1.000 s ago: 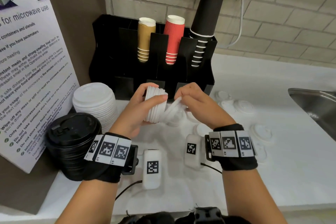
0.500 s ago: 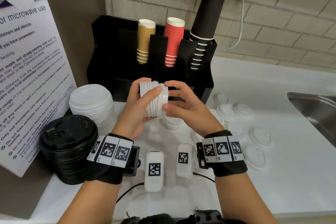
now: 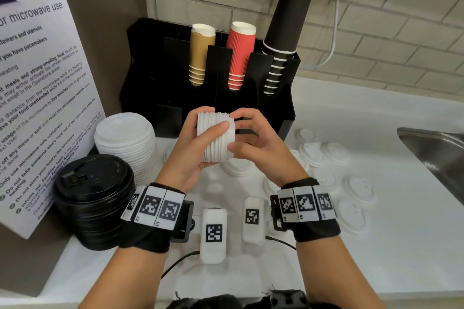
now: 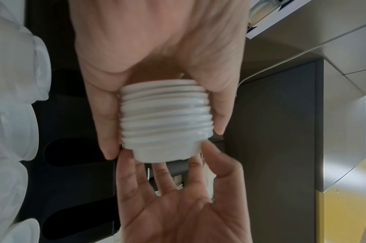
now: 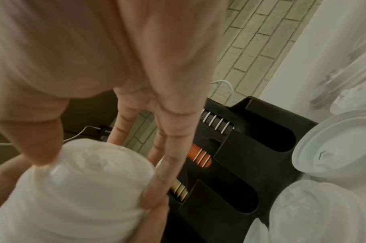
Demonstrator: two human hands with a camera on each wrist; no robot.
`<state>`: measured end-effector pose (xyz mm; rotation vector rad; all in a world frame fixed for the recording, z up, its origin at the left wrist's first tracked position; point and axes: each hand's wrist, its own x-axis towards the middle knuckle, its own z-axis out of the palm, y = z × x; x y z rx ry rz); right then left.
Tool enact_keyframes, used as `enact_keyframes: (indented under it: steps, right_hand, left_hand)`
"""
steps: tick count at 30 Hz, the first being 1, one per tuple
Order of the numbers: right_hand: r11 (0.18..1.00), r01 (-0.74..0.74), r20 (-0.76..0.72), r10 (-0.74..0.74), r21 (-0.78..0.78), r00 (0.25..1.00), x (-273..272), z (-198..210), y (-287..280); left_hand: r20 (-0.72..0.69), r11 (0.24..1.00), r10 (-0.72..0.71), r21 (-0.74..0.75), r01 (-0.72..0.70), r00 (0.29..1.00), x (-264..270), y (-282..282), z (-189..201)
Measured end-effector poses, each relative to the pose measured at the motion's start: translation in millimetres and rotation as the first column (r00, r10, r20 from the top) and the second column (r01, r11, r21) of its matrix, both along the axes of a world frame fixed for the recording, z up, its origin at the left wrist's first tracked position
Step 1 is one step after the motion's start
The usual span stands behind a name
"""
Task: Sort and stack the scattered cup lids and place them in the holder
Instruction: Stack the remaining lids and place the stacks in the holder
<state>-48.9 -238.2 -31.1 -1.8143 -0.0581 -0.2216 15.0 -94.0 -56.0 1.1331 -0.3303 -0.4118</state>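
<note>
- Holding: your left hand (image 3: 190,150) grips a stack of small white lids (image 3: 217,137), turned on its side, thumb across the near face and fingers curled behind; it sits in the air in front of the black holder (image 3: 148,88).
- Right hand (image 3: 261,143): fingers and thumb curled round the right end of the same stack, fingertips (image 4: 211,154) touching its end lid.
- Loose white lids (image 3: 334,152): scattered flat on the white counter (image 3: 376,246) to your right, between the holder and the sink (image 3: 437,148).
- Tall stack of larger white lids (image 3: 125,140): standing on the counter just left of your left hand.
- Stack of black lids (image 3: 93,198): beside the white one, nearer to you.
- Holder contents: tan cups (image 3: 199,55), red cups (image 3: 239,55), black cups (image 3: 286,32), upside down in three slots.
</note>
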Motion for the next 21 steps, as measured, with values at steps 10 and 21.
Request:
enact_keyframes:
  steps: [10,21]
  right_hand:
    - [0.728,-0.216,-0.354,-0.040,-0.651,0.934,55.6,-6.5,-2.1]
    - [0.254,-0.431,-0.464,-0.083,-0.866,0.882,62.0,-4.8,10.8]
  left_hand:
    - [0.015,0.950,0.295,-0.114,-0.291,0.955,4.2,7.8,9.8]
    - [0.038,0.932,0.356,-0.091,-0.351,0.934,6.4,11.5,10.8]
